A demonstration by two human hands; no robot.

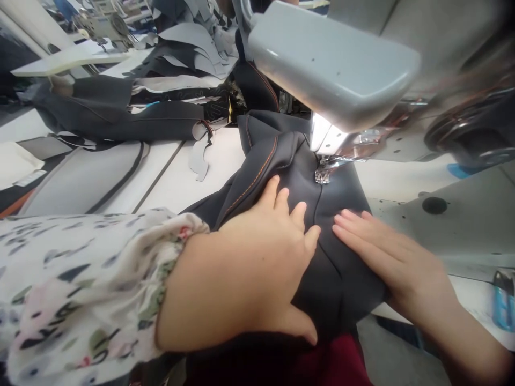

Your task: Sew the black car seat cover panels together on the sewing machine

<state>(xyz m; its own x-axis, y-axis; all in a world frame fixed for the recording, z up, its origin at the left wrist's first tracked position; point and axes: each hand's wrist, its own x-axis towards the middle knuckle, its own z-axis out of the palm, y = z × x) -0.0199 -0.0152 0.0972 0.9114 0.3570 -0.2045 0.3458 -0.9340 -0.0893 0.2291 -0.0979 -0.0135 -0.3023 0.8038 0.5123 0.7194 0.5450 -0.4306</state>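
Observation:
A black leather-like cover (333, 273) lies beneath the presser foot (322, 176) of a grey sewing machine (333, 53). A seam line runs from the foot toward me, and orange stitching marks a raised fold on the left. On the left of that seam, my left hand (257, 262) rests flat on the cover, its fingers spread and thumb stretched out. My right hand (386, 252) lies on the cover to the right of the seam, fingers stretched out and close together. Neither hand grips anything. The needle itself is hard to make out under the bright lamp.
Dark sewn pieces (161, 120) and a grey panel (84, 174) lie on the white table at left. A small grey scrap (199, 158) sits beside the cover. Blue-handled snips (504, 305) lie at far right. Stacked cut pieces (193, 48) stand behind.

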